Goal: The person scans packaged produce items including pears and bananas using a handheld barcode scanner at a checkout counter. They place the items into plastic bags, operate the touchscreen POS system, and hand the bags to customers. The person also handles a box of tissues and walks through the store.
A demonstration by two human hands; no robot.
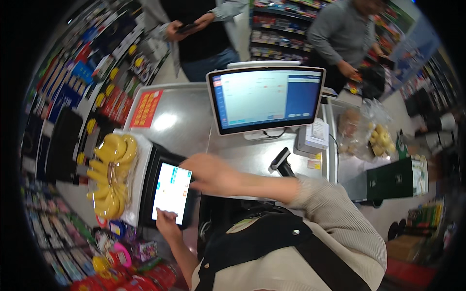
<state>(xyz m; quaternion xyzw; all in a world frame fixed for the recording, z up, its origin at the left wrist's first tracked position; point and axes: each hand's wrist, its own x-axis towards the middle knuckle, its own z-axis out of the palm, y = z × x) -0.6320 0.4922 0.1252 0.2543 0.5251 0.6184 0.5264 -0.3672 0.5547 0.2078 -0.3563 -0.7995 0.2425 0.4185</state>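
Observation:
My left hand [168, 222] is at the lower edge of the lit touchscreen [171, 192] of a scale, a finger at the glass. My right hand [207, 174] is blurred beside the screen's upper right corner; its fingers are hard to make out. Wrapped bunches of bananas [113, 174] lie on the scale's pale platform [140, 182], left of the screen. Right of my right hand, a handheld barcode scanner [282, 162] rests on the metal counter. A large monitor [267, 100] stands farther back, with a small white receipt printer [314, 136] to its right, paper showing.
A person [204, 40] across the counter [182, 105] holds a phone. Another person [338, 47] at the upper right handles goods by a dark bag. Bagged produce [380, 140] and a dark green bag [389, 180] lie at the right. Shelves line the left.

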